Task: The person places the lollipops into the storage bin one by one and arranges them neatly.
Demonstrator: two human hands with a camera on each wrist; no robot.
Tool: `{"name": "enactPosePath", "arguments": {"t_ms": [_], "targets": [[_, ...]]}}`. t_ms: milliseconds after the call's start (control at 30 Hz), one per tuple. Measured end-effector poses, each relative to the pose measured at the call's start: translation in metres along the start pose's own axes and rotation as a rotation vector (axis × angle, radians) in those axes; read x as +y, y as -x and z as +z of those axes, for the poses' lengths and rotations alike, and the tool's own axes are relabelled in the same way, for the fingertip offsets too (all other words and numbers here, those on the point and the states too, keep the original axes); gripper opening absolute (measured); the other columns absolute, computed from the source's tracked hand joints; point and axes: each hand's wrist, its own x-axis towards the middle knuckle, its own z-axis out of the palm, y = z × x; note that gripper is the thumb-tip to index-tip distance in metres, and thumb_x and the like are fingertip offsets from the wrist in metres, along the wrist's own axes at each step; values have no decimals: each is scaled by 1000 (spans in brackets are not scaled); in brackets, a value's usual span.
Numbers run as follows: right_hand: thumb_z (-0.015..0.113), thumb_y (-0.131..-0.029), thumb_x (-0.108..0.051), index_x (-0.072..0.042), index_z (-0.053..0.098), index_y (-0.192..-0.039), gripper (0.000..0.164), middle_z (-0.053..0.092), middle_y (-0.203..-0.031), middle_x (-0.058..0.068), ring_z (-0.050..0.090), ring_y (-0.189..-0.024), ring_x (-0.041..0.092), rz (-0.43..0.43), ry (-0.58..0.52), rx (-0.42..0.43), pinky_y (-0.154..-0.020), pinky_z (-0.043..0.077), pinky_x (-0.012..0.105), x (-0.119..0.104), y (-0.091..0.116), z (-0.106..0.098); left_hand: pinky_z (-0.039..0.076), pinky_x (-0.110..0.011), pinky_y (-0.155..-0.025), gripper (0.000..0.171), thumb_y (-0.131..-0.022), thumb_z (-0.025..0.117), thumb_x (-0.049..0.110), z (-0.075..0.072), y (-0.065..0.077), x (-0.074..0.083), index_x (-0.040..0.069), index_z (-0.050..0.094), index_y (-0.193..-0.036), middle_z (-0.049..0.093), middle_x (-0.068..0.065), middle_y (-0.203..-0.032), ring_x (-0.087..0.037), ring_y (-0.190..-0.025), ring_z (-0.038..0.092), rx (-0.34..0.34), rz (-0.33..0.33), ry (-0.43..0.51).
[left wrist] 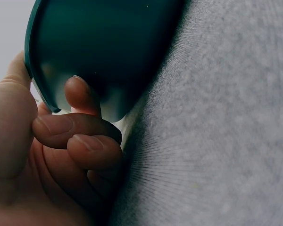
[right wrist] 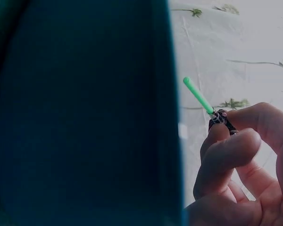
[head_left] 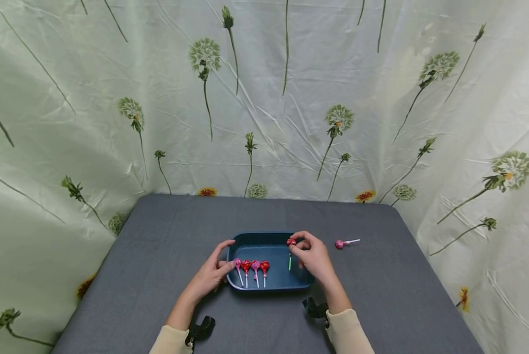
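Observation:
My left hand (head_left: 209,276) grips the left end of a dark blue tray (head_left: 273,288). In the left wrist view, its thumb is at the rim and its curled fingers lie against the tray's outer wall (left wrist: 99,42). Above the tray's right part, my right hand (head_left: 314,255) pinches a lollipop (head_left: 291,242) by its red wrapped head, the green stick (right wrist: 198,95) pointing down in the head view. Several lollipops with white sticks lie side by side in the tray's left part, pink ones (head_left: 255,266) alternating with red ones (head_left: 246,266).
A pink lollipop (head_left: 339,244) with a white stick lies on the grey tablecloth (head_left: 158,255), right of the tray. Behind the table hangs a pale curtain (head_left: 269,123) printed with dandelions. A black strap device (head_left: 201,328) sits at the left wrist, another (head_left: 314,308) at the right.

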Motion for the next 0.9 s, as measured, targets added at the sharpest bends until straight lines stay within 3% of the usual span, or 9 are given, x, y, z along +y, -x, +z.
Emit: {"name": "enactPosePath", "arguments": {"t_ms": [233, 467, 900], "targets": [[75, -96, -13, -14, 71, -116, 20, 68, -81, 12, 59, -51, 17, 8, -7, -47, -49, 38, 26, 5, 1, 12, 37, -26, -47, 59, -108, 62, 28, -1, -1, -2, 38, 35, -159, 57, -2, -72, -15, -51, 43, -15, 9, 4], [76, -96, -16, -14, 71, -113, 17, 64, -74, 1, 61, -51, 18, -4, 48, -48, -49, 39, 26, 7, -2, 17, 37, -26, -48, 59, -108, 63, 28, -1, -1, -3, 38, 35, -159, 58, -2, -72, -15, -51, 43, -11, 5, -1], [75, -97, -12, -11, 70, -113, 17, 64, -73, 1, 55, -48, 13, -1, 100, -135, -50, 43, 24, 11, 1, 29, 37, -26, -47, 60, -108, 63, 27, 0, 0, -3, 38, 35, -159, 58, -3, -72, -15, -50, 42, -7, -8, 7]]}}
